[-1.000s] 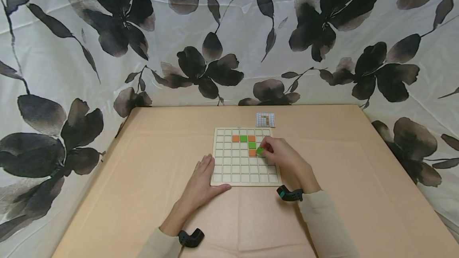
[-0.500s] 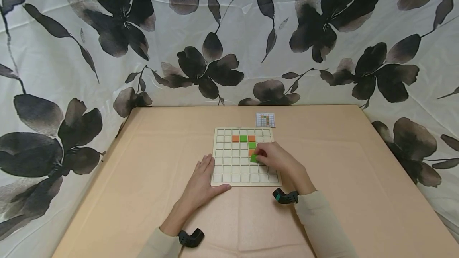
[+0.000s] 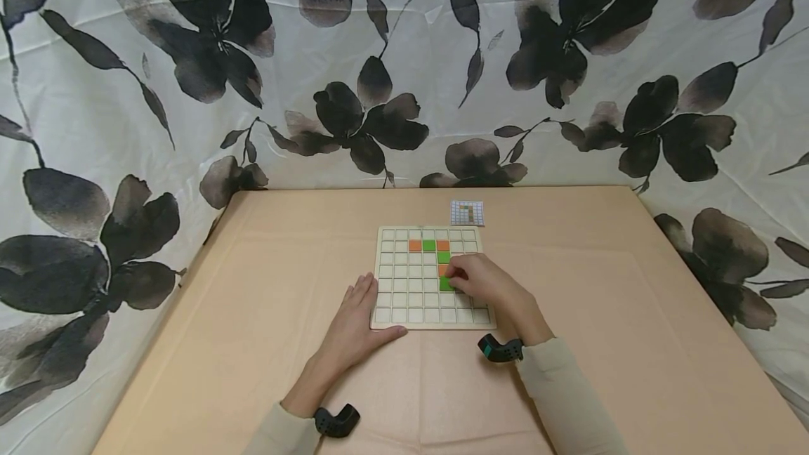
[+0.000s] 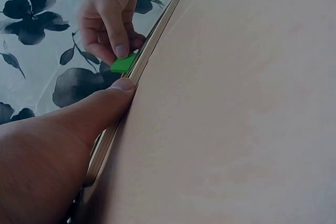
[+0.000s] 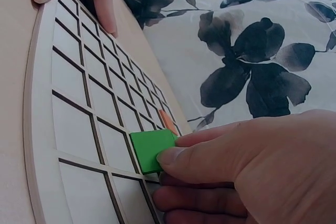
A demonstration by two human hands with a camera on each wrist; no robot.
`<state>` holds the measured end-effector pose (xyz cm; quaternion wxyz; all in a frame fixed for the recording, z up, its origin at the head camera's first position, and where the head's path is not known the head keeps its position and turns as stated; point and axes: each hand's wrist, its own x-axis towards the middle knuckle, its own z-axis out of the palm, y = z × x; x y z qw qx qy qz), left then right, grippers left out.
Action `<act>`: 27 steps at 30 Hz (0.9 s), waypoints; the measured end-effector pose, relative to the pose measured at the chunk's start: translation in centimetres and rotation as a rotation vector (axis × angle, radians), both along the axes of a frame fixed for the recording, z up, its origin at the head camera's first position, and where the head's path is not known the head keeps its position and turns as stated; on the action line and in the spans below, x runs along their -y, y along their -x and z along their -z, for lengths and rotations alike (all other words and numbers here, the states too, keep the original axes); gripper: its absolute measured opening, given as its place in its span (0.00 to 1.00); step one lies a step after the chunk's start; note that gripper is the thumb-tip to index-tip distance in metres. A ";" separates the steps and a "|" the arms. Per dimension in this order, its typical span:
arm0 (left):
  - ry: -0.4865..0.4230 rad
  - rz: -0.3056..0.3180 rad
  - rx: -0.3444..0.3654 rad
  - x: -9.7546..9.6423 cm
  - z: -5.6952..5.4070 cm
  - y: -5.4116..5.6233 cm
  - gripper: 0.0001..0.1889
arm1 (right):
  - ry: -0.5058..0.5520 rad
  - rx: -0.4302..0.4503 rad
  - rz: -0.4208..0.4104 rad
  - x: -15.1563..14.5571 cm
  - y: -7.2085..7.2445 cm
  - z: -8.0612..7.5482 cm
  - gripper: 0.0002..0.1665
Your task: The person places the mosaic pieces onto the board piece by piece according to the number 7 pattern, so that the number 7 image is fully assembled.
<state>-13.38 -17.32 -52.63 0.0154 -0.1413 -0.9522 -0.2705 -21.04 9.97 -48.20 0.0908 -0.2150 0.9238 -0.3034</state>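
A pale wooden grid board (image 3: 404, 298) lies on the table. My right hand (image 3: 491, 285) pinches a square green tile (image 5: 149, 149) between thumb and fingers over a cell right of the middle. Whether the tile lies flush in that cell I cannot tell. Against the board's left side rests my left hand (image 3: 352, 321), fingers straight along the edge and thumb at the near edge. An orange tile (image 3: 415, 246), a green tile (image 3: 429, 246) and another orange tile (image 3: 443, 246) fill a row near the top. Below the last come green and orange tiles, the lower one partly hidden by the fingers.
A small card (image 3: 467, 213) with a printed grid pattern lies just behind the board. The light wooden table (image 3: 284, 244) ends at a hanging white cloth (image 3: 455, 118) with dark flowers. Both wrists wear black bands.
My right hand has moved left and slightly nearer with the green tile, from right of the lower orange tile to the cell just below it. My left hand has stayed put.
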 end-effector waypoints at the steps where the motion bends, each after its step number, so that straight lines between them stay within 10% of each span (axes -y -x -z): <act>1: 0.001 0.001 0.001 0.0 0.0 0.0 0.58 | 0.000 0.000 0.004 0.0 0.0 0.0 0.02; 27: 0.001 -0.001 0.008 0.0 0.1 0.0 0.59 | -0.089 -0.101 0.031 0.6 -0.2 -0.3 0.03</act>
